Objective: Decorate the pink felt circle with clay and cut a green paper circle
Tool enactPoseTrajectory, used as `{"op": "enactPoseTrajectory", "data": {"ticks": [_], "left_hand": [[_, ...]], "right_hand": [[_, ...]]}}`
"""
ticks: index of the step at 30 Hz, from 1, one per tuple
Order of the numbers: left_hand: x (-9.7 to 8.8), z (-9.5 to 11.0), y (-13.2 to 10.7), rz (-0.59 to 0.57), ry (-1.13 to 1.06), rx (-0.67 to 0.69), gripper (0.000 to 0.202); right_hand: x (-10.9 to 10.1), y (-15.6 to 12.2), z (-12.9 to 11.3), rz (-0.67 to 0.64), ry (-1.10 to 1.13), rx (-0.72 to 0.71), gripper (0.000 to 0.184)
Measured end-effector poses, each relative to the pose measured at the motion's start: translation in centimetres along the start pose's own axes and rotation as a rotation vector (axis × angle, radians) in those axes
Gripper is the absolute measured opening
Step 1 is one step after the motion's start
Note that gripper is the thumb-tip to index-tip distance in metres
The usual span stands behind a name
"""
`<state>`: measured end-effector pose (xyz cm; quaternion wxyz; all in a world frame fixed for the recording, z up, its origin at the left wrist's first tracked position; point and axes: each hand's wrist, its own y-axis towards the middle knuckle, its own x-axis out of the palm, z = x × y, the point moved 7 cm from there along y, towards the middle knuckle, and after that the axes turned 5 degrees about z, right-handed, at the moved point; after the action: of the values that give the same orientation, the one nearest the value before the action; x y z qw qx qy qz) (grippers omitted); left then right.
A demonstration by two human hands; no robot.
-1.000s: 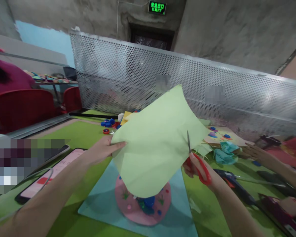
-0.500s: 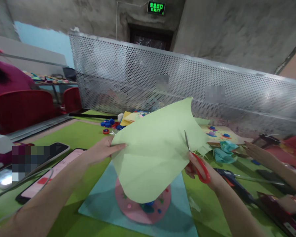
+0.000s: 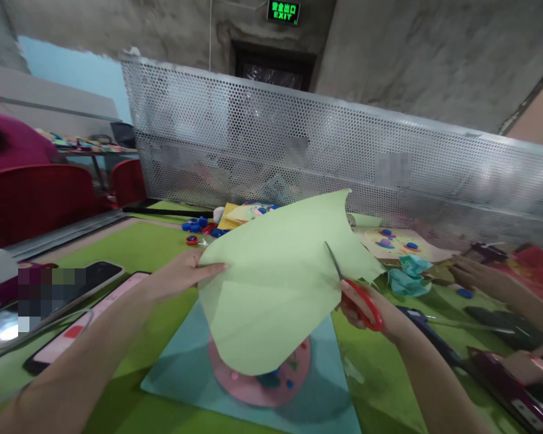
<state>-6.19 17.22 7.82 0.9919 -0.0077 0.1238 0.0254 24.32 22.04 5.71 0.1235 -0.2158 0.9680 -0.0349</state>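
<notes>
- Scissors (image 3: 353, 290) now reach deeper into the green paper sheet (image 3: 271, 283) than a second ago, with the blade tilted further left. The sheet's top corner sits lower.
- Sheet is held in the air over a pink disc (image 3: 257, 386) lying on a blue mat (image 3: 181, 374).
- Left hand (image 3: 181, 274) pinches the sheet's left edge, thumb on top, fingers closed on it.
- Right hand (image 3: 366, 307) has its fingers curled through the red handles. One blade shows over the paper; the other is hidden.
- Progress, as judged: the cut runs partway in from the right edge, and most of the sheet is uncut.
- Surroundings: phones (image 3: 72, 313) to the left, bottle caps (image 3: 199, 226) behind, and a glue gun (image 3: 428, 334) and a co-worker's hand (image 3: 479, 274) to the right. Nothing blocks the blades.
</notes>
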Motion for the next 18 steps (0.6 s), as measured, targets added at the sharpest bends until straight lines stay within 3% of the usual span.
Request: {"op": "enactPoseTrajectory", "data": {"ticks": [5, 13, 15, 18], "left_hand": [[-0.2, 0.1, 0.2, 0.074, 0.016, -0.002, 0.033], [-2.9, 2.2, -1.5, 0.738, 0.264, 0.231, 0.036], [-3.4, 2.6, -2.1, 0.818, 0.334, 0.284, 0.038], [-3.6, 2.9, -2.4, 0.849, 0.396, 0.342, 0.035]], "right_hand": [[-0.4, 0.3, 0.4, 0.006, 0.046, -0.011, 0.059], [3.0, -0.8, -0.9, -0.093, 0.116, -0.126, 0.054], [4.0, -1.1, -1.0, -0.133, 0.167, -0.138, 0.052], [4.8, -1.1, -0.7, -0.162, 0.210, -0.127, 0.051]]}}
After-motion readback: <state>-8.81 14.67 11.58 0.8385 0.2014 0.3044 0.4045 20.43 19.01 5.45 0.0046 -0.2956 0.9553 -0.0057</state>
